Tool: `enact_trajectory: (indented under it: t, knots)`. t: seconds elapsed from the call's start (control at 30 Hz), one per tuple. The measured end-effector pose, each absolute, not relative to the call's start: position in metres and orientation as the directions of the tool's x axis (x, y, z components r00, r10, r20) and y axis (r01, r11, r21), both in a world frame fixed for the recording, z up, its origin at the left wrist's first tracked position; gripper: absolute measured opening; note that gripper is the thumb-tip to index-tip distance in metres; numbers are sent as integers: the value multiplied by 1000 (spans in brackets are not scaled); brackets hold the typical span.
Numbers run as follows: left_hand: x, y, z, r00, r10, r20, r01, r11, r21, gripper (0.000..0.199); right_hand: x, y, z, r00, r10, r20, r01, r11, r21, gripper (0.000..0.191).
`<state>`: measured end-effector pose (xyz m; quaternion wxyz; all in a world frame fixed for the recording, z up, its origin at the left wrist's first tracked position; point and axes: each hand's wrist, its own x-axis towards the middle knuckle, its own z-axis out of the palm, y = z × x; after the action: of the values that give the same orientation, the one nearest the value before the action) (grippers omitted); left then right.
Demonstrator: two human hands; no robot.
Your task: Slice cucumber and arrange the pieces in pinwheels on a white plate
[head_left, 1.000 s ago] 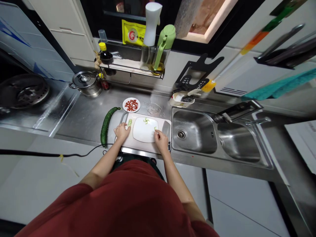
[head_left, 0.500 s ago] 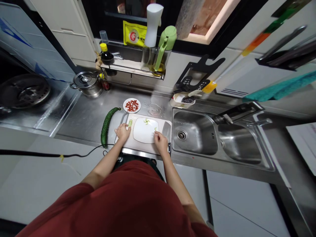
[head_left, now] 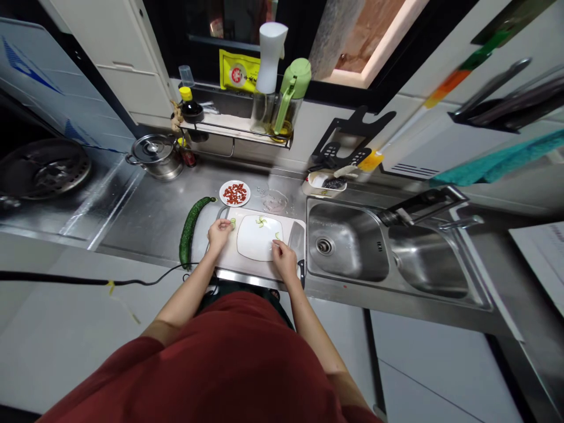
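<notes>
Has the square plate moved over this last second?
No: judged against the sink, the square plate keeps its place on the board.

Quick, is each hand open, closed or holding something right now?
Left hand: fingers bent beside small pale-green cucumber slices; grip unclear.
Right hand: fingers curled at the white rounded-square plate; cannot tell whether it holds anything.

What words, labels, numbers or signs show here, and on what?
Nothing reads clearly.
Packet: dark characters, red emblem, too small to read.
White sheet: any marks too faint.
Red bottle: any lettering too small.
Panel: blue shapes, no clear letters.
</notes>
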<state>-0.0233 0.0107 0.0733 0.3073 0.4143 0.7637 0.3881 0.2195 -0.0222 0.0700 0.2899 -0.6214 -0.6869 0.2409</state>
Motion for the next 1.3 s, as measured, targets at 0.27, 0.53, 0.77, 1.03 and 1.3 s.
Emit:
enact_trajectory:
  t: [0.27,0.53,0.77,1.03,1.3]
  knots:
    - [-7,14,156,-315,945,-87,-106,56,993,29,201,-1,106,-54,981,185,591,181,-786,31]
    - [9,-3,208,-216,976,10,-99,-32,995,30,174,8,183,-17,978,207,235,205,-950,25]
    - [15,-13,231,-174,982,74,-41,-82,996,32,163,4,218,-130,961,244,204,267,-942,21]
    - [16,-14,232,-131,982,133,18,-132,991,29,159,0,221,-141,971,193,122,210,-970,19]
    - [18,-19,237,-83,990,115,76,-108,991,30,163,0,217,-145,983,115,49,123,-991,14]
